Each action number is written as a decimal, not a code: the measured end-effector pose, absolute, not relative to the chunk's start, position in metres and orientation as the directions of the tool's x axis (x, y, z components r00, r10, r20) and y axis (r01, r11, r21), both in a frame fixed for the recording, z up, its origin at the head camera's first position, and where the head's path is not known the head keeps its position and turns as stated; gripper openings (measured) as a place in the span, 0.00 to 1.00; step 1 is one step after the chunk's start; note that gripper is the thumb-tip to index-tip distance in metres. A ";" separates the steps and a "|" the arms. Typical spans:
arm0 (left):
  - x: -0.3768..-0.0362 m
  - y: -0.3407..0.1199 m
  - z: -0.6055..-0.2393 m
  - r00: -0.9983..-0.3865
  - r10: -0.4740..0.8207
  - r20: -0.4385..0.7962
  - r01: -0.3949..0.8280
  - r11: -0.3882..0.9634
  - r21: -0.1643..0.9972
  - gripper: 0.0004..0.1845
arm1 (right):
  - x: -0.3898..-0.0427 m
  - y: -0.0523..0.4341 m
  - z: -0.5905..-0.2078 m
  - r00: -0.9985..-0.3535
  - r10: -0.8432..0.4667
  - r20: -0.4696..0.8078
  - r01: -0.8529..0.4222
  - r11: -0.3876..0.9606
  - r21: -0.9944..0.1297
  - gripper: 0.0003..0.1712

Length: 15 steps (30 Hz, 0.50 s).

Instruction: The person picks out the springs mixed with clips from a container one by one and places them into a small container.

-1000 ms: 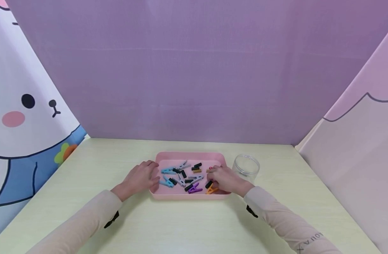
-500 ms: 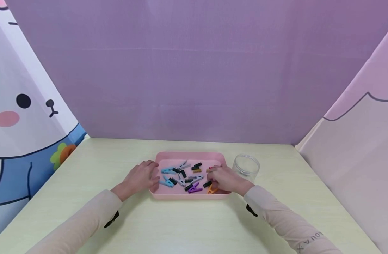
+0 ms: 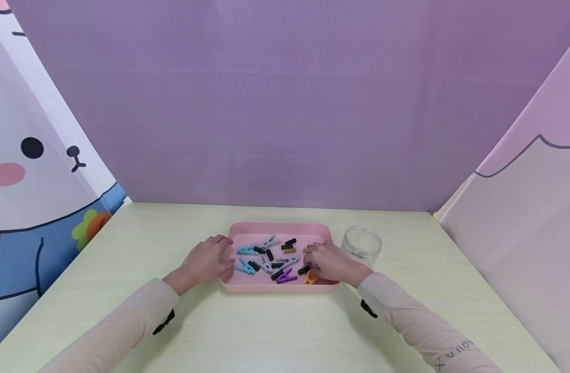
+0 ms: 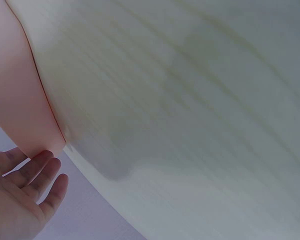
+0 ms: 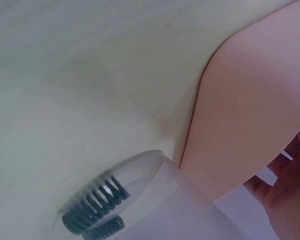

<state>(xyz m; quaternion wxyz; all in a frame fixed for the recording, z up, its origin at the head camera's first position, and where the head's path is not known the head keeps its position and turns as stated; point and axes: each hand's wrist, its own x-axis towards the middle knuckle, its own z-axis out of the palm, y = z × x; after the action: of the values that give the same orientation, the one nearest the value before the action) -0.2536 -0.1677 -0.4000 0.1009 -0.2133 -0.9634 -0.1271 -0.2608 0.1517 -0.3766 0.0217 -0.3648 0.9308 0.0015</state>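
Observation:
A pink tray (image 3: 280, 288) on the table holds several plastic clips and small springs. Light blue clips (image 3: 245, 267) lie at its left, grey clips (image 3: 289, 260) near the middle, a purple clip (image 3: 286, 277) and an orange clip (image 3: 310, 278) nearer the front. Black springs (image 3: 269, 255) and gold springs (image 3: 289, 250) are scattered among them. My left hand (image 3: 209, 259) rests on the tray's left rim, its fingers loosely bent in the left wrist view. Inside the tray's right side, my right hand (image 3: 331, 262) reaches down beside a black spring (image 3: 304, 270); its fingertips are hidden.
A clear jar (image 3: 362, 243) stands right of the tray, close to my right wrist. Dark coil springs (image 5: 97, 205) show inside it in the right wrist view. A purple cloth (image 3: 285, 129) hangs behind the table, with patterned cloths at both sides.
A black spring and the orange clip beside my right fingers have shifted slightly left. Both hands stay almost where they were. The patterned cloth at the left has swayed.

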 end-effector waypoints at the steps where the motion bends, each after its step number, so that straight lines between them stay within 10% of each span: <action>1: -0.254 -0.168 -0.400 -0.889 0.385 0.248 0.436 0.877 0.203 0.26 | -0.261 0.151 -0.377 -0.734 -0.678 -0.041 -0.678 0.735 -0.014 0.10; 15: -0.254 -0.167 -0.399 -0.896 0.378 0.234 0.426 0.882 0.203 0.27 | -0.263 0.154 -0.375 -0.719 -0.695 0.020 -0.695 0.719 0.014 0.07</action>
<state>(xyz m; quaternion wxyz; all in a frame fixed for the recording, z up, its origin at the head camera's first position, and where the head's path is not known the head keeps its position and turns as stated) -0.2536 -0.1666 -0.3995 0.0943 -0.2082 -0.9654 -0.1254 -0.2625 0.1539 -0.3749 -0.0120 -0.3748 0.9270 0.0029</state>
